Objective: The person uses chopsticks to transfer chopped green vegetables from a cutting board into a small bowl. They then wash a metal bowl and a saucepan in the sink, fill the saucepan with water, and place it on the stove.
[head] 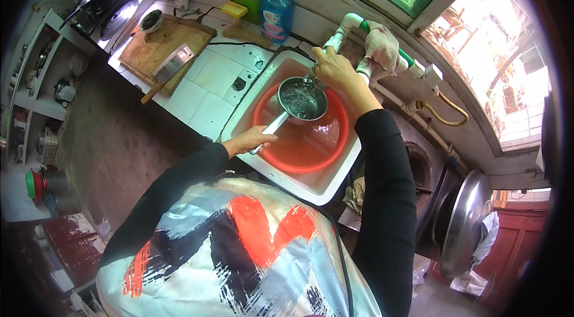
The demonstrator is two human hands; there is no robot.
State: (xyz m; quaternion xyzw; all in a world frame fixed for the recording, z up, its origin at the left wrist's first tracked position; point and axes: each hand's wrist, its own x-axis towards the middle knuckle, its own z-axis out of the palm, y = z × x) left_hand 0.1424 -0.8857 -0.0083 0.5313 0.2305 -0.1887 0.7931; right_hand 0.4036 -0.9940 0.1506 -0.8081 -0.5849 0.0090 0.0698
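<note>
My left hand [253,140] grips the handle of a metal ladle [303,99], whose round bowl holds rippling water. The bowl is below the tap [312,79] and over a red plastic basin [309,167] with water in it. That basin stands inside a white ceramic sink [240,124]. My right hand [336,68] is on the tap at the end of the white pipe [334,42], its fingers curled around the top. Most of the tap is hidden under this hand.
Left of the sink, a cleaver [172,66] lies on a wooden cutting board [152,43] with a small bowl [151,21]. A blue soap bottle [277,16] and yellow sponge [234,9] stand behind. A cloth [381,46] wraps the pipe. At right leans a large metal lid [464,223].
</note>
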